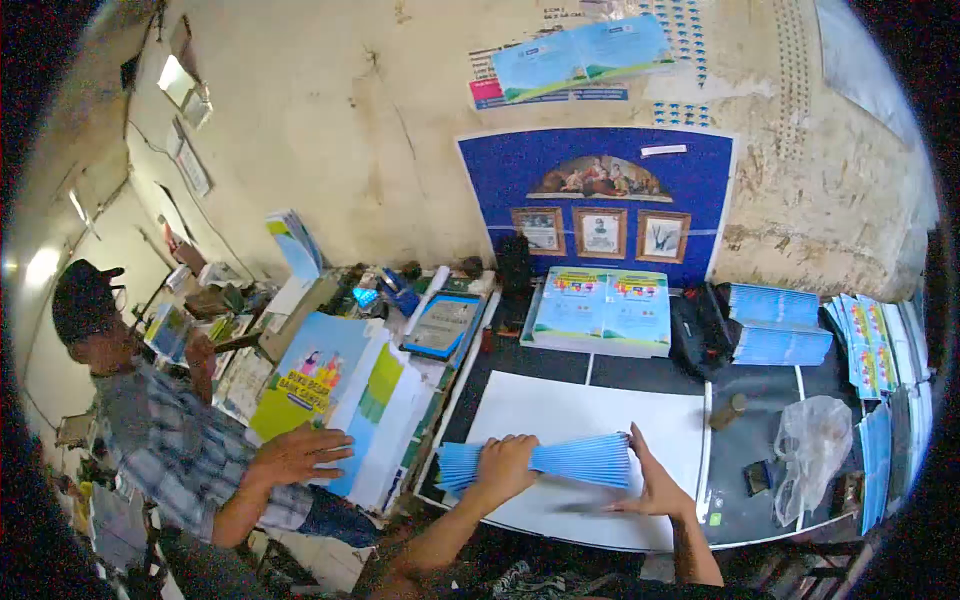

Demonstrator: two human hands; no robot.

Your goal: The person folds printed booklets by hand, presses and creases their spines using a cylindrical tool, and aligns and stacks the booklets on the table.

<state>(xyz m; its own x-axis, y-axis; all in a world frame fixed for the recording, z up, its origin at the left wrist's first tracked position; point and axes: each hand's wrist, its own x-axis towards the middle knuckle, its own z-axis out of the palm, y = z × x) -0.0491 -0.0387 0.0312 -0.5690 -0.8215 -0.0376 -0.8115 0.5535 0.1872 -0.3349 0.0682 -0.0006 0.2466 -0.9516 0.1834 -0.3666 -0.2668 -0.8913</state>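
Observation:
A fanned stack of blue booklets (585, 459) lies across a large white sheet on the table in front of me. My left hand (507, 468) is closed over the stack left of its middle, fingers wrapped across the top. At the stack's right end, my right hand (655, 485) is open, thumb and fingers spread apart around the edges; whether it touches them I cannot tell. Under the booklets, the white sheet (540, 405) covers much of the black tabletop.
A co-worker in a plaid shirt (170, 430) stands at left, one hand (300, 458) beside large printed covers (320, 370). Behind my sheet are piled printed covers (600, 310) and a black bag (700, 335). Blue booklet stacks (780, 325), a plastic bag (812, 445) and a small cylinder (728, 411) are at right.

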